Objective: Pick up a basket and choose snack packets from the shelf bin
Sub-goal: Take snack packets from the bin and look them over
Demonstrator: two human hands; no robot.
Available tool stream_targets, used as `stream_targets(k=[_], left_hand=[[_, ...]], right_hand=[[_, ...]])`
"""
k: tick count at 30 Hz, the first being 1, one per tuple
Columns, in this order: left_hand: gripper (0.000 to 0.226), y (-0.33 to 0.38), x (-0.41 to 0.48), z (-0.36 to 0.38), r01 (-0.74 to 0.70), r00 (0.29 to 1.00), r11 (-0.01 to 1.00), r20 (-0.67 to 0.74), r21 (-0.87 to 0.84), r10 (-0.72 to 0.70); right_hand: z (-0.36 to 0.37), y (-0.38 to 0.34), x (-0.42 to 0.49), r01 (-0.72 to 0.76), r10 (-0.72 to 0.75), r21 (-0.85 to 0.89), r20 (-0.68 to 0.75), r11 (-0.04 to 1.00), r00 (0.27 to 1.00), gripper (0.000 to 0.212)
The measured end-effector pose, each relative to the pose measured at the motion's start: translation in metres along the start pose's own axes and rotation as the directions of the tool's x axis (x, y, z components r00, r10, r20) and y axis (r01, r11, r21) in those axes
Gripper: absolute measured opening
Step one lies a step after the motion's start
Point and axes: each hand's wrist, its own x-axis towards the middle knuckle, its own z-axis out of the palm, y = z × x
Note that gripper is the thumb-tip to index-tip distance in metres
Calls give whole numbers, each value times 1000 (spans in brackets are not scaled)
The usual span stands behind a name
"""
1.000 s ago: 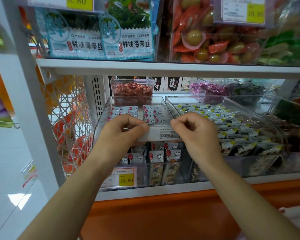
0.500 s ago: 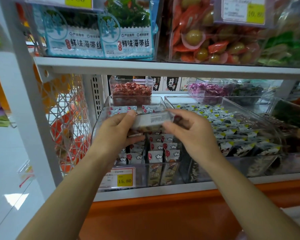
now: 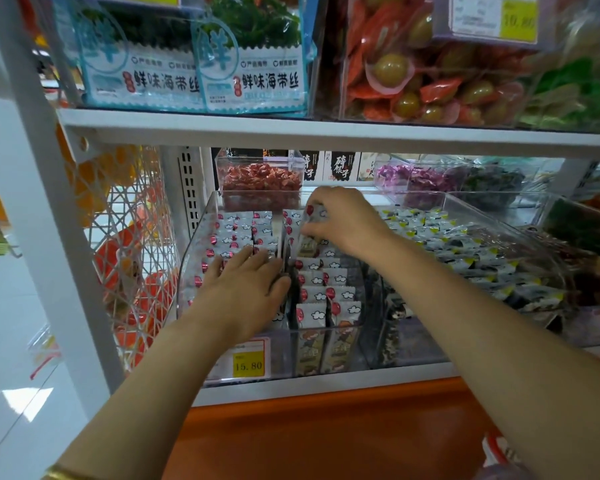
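Right hand pinching one packet over the bin, left hand flat on the rows.

My right hand (image 3: 343,221) has thumb and curled fingers closed on a small white snack packet (image 3: 313,214) printed with a red balloon and clouds, held above the far right half of the clear plastic shelf bin (image 3: 196,237). My left hand (image 3: 246,289) lies open, fingers straight, on the matching packets (image 3: 229,237) in the near left half, thumb beside the clear centre divider (image 3: 278,233). A yellow price tag (image 3: 248,366) on the bin's near face reads 15.80. To the right sits a second clear bin (image 3: 413,194) of black, white and yellow packets. On the white shelf board (image 3: 326,133) above, blue-and-white bags (image 3: 253,81) read 鲜味海带丝. Below runs an orange base panel (image 3: 326,427); on the left is white wire mesh (image 3: 129,216).
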Motion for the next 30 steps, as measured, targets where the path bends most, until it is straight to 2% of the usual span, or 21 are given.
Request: stream_targets(k=[3, 5, 6, 8, 10, 14, 18, 21, 24, 30], left_hand=[[49, 0, 0, 0, -9, 1000, 1000, -14, -9, 9], [48, 0, 0, 0, -18, 1000, 1000, -23, -22, 17], [48, 0, 0, 1, -19, 1000, 1000, -22, -23, 19], [49, -1, 0, 1, -18, 1000, 999, -19, -29, 17], [48, -1, 0, 1, -15, 1000, 999, -18, -39, 15], [48, 0, 0, 0, -13, 1000, 998, -12, -53, 13], [49, -1, 2, 1, -19, 1000, 998, -14, -56, 18], [52, -3, 2, 1, -14, 1000, 998, -11, -64, 13], [52, -2, 3, 0, -16, 1000, 997, -17, -71, 15], [48, -1, 3, -4, -16, 997, 996, -73, -93, 9]], right_hand=[[10, -4, 11, 54, -12, -254, 164, 966, 986, 33], [14, -5, 15, 105, 10, -374, 292, 921, 956, 24], [16, -4, 17, 138, 22, -420, 354, 897, 935, 15], [20, -3, 20, 203, 42, -468, 462, 860, 886, 29], [21, -2, 23, 233, 42, -474, 500, 849, 865, 27], [19, 2, 28, 207, -8, -401, 445, 892, 896, 24], [14, 4, 30, 106, -22, -228, 344, 968, 939, 24], [12, 4, 36, 65, -22, -181, 229, 981, 973, 26], [18, 5, 44, 60, -23, -238, 156, 969, 988, 24], [40, 4, 50, 127, -16, -480, 227, 868, 974, 18]])
